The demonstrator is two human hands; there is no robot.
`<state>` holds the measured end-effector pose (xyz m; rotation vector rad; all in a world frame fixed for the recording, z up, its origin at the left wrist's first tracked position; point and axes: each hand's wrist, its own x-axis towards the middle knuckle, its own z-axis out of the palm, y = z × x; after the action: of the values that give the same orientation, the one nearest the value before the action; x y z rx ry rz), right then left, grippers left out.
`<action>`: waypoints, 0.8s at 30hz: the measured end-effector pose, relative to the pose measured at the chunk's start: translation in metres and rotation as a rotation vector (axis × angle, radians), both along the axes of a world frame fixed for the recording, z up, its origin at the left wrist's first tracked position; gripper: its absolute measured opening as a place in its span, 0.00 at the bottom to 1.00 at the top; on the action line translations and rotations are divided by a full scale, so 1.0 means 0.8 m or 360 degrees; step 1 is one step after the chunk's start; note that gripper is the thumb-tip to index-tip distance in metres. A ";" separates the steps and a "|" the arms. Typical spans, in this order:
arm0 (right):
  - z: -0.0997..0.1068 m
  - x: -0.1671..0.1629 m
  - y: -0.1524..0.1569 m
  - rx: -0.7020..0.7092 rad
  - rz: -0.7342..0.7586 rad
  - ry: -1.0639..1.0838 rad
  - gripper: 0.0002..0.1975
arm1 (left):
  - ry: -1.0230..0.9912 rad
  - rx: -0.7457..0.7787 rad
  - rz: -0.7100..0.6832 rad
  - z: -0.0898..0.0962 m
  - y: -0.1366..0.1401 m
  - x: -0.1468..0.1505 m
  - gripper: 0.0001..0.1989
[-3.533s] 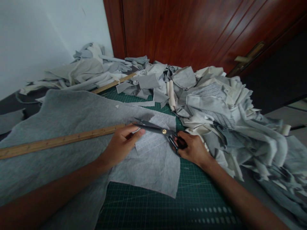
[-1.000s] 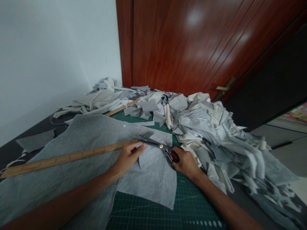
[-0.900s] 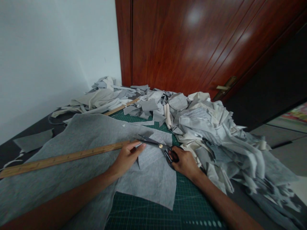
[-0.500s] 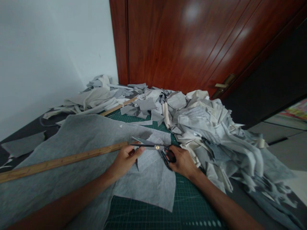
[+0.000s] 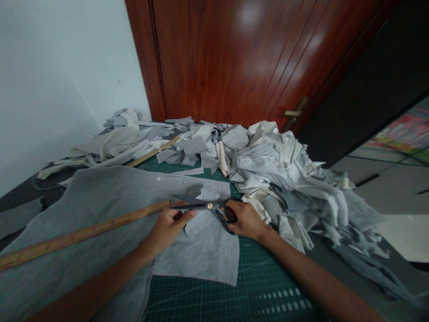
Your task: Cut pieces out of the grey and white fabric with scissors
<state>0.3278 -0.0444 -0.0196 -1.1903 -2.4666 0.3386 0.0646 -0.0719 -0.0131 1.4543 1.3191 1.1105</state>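
Note:
Black scissors lie across the cloth, with my right hand wrapped around their handles. Their blades point left and stand partly apart; the upper one is blurred. Close to the blade tips, my left hand has its fingers curled and its thumb on the grey fabric, which it seems to pinch beneath the blades. A wooden ruler rests diagonally on this fabric, its right end by my left fingers. Between my hands the fabric is rumpled, with a lighter patch near the scissors' pivot.
A green cutting mat shows under the fabric. Piled cloth scraps cover the right side, and more scraps lie at the back left beside a second wooden strip. Behind stand a white wall and a brown door.
My view has turned to the right, so everything appears shifted left. The scissors' upper blade is blurred and looks slightly lower toward the other blade. Both hands keep their places at the scissors.

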 end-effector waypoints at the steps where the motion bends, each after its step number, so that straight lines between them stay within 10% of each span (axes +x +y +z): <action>1: 0.000 0.000 0.000 -0.0013 0.0005 0.0014 0.10 | -0.0003 0.0001 -0.0001 0.000 0.000 0.000 0.23; 24: 0.006 0.008 0.005 -0.0056 0.0135 -0.0027 0.12 | -0.0045 0.0040 0.0062 0.001 -0.004 0.000 0.18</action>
<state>0.3341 -0.0406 -0.0149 -1.1085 -2.5410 0.3983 0.0647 -0.0747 -0.0120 1.4313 1.3231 1.1725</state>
